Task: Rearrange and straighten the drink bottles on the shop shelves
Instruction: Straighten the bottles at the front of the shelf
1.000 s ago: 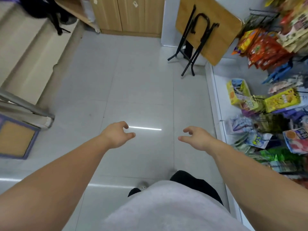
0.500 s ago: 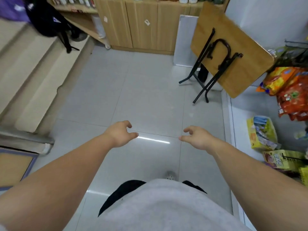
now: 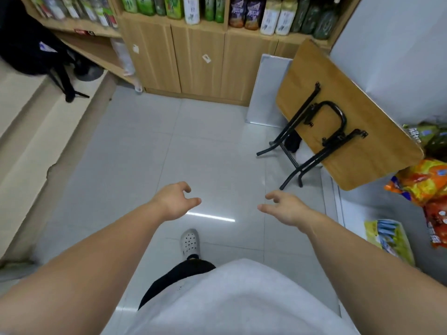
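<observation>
12 o'c = straight ahead. L hand (image 3: 173, 201) at 11 o'c and R hand (image 3: 285, 210) at 1 o'c are both held out over the floor (image 3: 145, 153), well apart from any stock. Fingers (image 3: 186, 189) on both are loosely curled, released, holding nothing.

Bottles (image 3: 191, 9) stand in a row at 12 o'c on the shelf (image 3: 242, 30) above the cabinet doors (image 3: 200, 61). A 2nd row runs off at 11 o'c. Tops are cut off by the frame edge, so can't tell which are crooked.

Step in hand, as I read it: the approach, nothing handled yet. To do it well:
- Walk straight to 12 o'c.
- Keep clear of the folded table (image 3: 338, 93) leaning at 2 o'c w/ legs sticking into the path, and the snack bags (image 3: 420, 182) at 3 o'c.
- Stop close enough to reach w/o stretching, then look up so the whole row shows.
- Spot gaps & turned labels first.
- Grip at the body, not the cap.
- Slide rather than lift so neighbours don't topple.
- Work end to end, labels front.
</observation>
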